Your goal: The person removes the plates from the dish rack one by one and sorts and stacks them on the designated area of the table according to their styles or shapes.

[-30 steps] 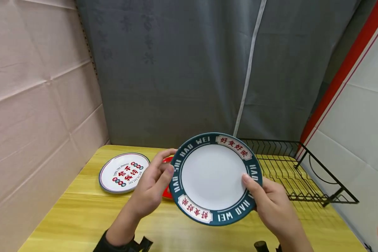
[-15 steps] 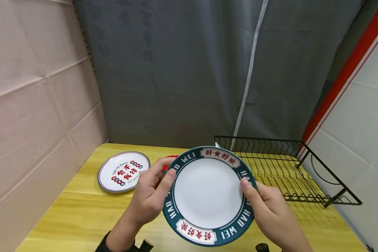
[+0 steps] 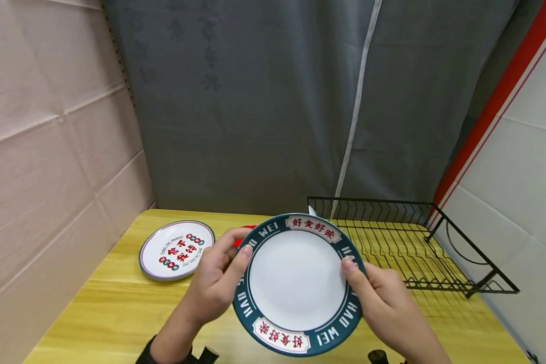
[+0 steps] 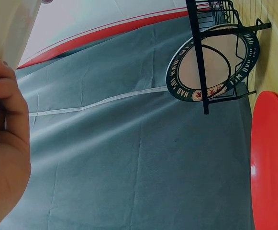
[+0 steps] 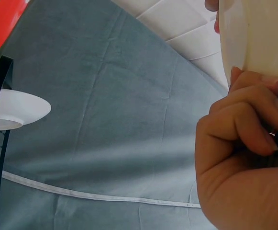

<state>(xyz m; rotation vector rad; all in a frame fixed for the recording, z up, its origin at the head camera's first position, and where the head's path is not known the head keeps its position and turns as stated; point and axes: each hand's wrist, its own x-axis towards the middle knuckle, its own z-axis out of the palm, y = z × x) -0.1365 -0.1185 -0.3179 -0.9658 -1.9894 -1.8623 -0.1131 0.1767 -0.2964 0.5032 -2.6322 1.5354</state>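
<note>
A white plate (image 3: 300, 283) with a dark green lettered rim is held up over the table, face towards the head camera. My left hand (image 3: 216, 283) grips its left edge, thumb at the front and fingers behind. On the opposite edge, my right hand (image 3: 387, 303) pinches the rim, its thumb lying across the lettering. Both wrist views catch the plate's pale underside (image 5: 258, 38). Behind the left hand a red plate (image 3: 242, 236) is mostly hidden; the left wrist view shows it stacked on others. A similar green-rimmed plate (image 4: 189, 72) stands upright in the black wire rack (image 3: 466, 238).
White plates (image 3: 177, 250) with red characters lie stacked at the table's left. The rack occupies the back right of the wooden table (image 3: 118, 313). A grey curtain (image 3: 255, 101) hangs behind, with pale walls at both sides.
Both hands have lowered the plate and brought it slightly left, most of that in the first half second. It now uncovers more of the rack and a white plate edge there.
</note>
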